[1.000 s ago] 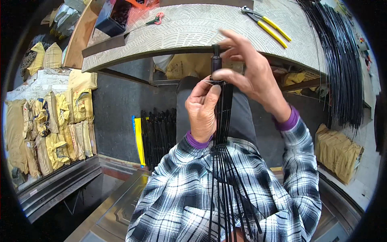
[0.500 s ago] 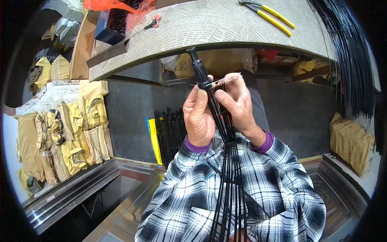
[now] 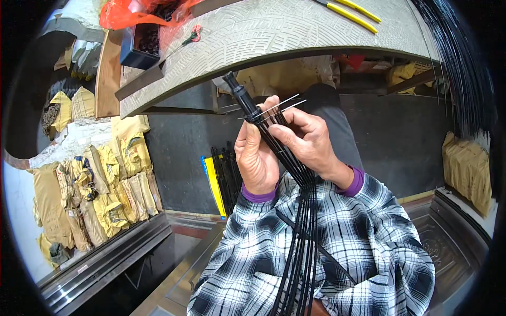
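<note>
Gripping the tube [image 3: 242, 97], the left hand [image 3: 256, 157] sits beside the right hand [image 3: 307, 142], clasped on rods [image 3: 291, 165], by the near edge of the desk [image 3: 247, 47].

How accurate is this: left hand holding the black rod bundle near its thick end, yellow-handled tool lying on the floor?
Not quite: the head view shows the yellow-handled tool on the table. The left hand holds the black rod bundle near its thick end.

I'm scanning the view, and I can't read a single word or number! Faint marks show on the yellow-tan sacks [image 3: 103, 203], too small for me.
</note>
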`<state>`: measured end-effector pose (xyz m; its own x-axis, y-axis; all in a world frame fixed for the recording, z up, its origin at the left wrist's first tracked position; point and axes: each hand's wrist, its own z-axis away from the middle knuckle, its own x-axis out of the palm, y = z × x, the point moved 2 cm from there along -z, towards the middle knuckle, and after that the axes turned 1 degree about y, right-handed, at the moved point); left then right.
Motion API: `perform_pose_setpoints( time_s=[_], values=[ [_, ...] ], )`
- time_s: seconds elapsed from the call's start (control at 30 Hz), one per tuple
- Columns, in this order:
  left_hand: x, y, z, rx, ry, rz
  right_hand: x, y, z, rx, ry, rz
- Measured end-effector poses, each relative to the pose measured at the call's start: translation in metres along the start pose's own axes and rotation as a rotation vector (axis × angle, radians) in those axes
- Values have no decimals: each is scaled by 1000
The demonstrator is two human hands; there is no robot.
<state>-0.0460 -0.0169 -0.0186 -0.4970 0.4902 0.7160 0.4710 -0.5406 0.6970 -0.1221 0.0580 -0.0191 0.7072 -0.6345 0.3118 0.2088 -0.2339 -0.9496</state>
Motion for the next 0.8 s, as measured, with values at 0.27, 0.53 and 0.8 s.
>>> perform_pose_setpoints(
  time_s=[0.27, 0.53, 0.8],
  values=[
    [4, -4, 1, 104, -26, -158, -5, 19, -8, 236, -190, -335],
    [5, 19, -7, 24, -87, -404, -3, 10, -14, 327, -270, -559],
    [-40, -8, 38, 173, -284, -587, -6, 0, -29, -112, 10, -334]
  ],
)
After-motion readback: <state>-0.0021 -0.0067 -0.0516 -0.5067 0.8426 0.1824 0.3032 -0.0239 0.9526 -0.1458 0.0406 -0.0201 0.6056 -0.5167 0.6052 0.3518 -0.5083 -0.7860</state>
